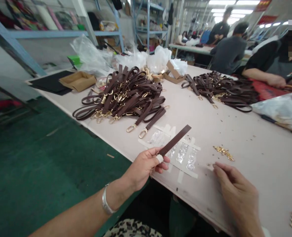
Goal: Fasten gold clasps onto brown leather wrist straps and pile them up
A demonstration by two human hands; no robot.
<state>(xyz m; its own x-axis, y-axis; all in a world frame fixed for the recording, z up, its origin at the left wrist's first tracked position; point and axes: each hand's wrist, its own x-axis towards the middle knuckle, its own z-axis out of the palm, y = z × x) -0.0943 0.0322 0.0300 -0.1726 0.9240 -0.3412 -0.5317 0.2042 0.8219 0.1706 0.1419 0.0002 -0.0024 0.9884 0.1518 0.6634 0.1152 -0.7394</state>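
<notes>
The left hand [146, 166] is clamped on one end of a flat, dark brown, leather-like strap [176, 140], its free end pointing up and away above the pale, flat surface [264, 171]. The right hand [238, 189] has thumb and forefinger together near a small heap of shiny gold metal fittings [224, 153]; whether they pinch something tiny, I cannot tell.

tube lights [222, 2] are glowing overhead. blue shelves [52, 34] are standing along a pale wall [2, 57]. a green floor [62, 164] is spreading below.
</notes>
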